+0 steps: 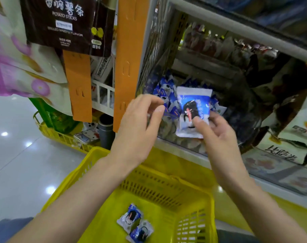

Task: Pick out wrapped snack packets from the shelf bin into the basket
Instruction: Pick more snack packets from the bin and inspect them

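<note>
At a shop's snack shelf, left hand [140,123] empty, fingers loosely curled over the shelf bin [184,143], blue-and-white snack packet [193,109] just above it, pinched by the right hand [217,135], two packets [130,218] lying in the yellow basket [158,188] below

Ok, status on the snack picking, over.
Right hand pinches a packet over the bin. Left hand open, hovers at bin. Two packets in basket. Nothing blocking the drop.
</note>
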{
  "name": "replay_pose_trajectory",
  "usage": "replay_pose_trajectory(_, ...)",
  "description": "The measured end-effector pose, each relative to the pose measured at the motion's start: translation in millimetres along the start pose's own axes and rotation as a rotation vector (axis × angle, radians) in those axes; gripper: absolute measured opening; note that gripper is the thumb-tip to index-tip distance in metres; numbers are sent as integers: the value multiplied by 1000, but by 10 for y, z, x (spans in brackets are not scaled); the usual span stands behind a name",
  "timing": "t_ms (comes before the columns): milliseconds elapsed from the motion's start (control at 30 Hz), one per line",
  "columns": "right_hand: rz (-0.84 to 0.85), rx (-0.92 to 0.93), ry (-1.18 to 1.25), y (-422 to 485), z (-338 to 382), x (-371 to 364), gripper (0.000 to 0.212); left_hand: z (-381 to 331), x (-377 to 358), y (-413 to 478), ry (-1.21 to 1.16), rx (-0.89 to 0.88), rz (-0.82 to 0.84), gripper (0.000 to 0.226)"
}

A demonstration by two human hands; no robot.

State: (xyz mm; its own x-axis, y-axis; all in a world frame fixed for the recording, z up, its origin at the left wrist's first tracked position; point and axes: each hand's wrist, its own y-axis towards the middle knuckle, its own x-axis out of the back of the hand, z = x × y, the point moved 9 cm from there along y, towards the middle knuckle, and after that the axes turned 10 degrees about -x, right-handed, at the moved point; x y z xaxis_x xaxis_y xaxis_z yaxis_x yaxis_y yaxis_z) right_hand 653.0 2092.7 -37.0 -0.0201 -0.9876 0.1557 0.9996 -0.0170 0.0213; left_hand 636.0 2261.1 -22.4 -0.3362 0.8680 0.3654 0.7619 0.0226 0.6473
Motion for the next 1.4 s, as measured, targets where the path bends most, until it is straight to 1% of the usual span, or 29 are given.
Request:
replay_pose_trajectory(33,-58,17,-31,131,96,81,14,-57,-14,84,85,-68,37,20)
replay_pose_trajectory(100,-169,38,-118,458,219,191,17,-87,-137,207,266,-171,168,25)
replay_pose_trajectory(200,-292,31,-299,1048,260,209,33,58,-337,254,442,-193,356,29)
replay_pose_trajectory(267,-342,2,-377,1399,208,179,41,104,-412,223,505,-236,416,28)
replay_pose_trajectory(300,-349,-11,-400,1564,167,160,40,110,-429,208,526,-255,434,28)
replay_pose_trajectory(367,-333,-34,-503,1838,68,85,36,127,-425,202,542,-270,431,31)
replay_pose_trajectory(433,-313,-48,-631,2063,-4,12,37,127,-406,219,540,-282,395,37)
replay_pose_trajectory(500,-304,-66,-695,2248,-51,-24,39,126,-409,226,543,-309,369,38)
replay_pose_trajectory(633,-245,-21,-705,2468,-56,-117,37,147,-423,224,545,-338,347,37)
replay_pose_trajectory(733,-203,-7,-738,2547,-46,-175,32,149,-432,220,545,-337,337,36)
replay_pose_trajectory(900,-216,58,-750,2599,31,-253,33,147,-429,220,557,-345,323,35)
replay_pose_trajectory(1067,-300,163,-721,2525,127,-183,28,127,-418,225,559,-358,294,35)
replay_pose_trajectory(1133,-297,138,-725,2531,75,-161,23,130,-420,226,558,-360,295,36)
replay_pose_trajectory(1200,-263,58,-747,2566,-46,-151,13,139,-423,224,559,-357,302,37)
replay_pose_trajectory(1233,-241,20,-766,2581,-99,-156,12,141,-423,224,559,-356,303,37)
replay_pose_trajectory(1300,-202,-27,-793,2610,-169,-186,14,145,-426,225,559,-357,302,37)
replay_pose_trajectory(1400,-96,-27,-906,2603,-178,-328,22,147,-428,230,560,-364,295,36)
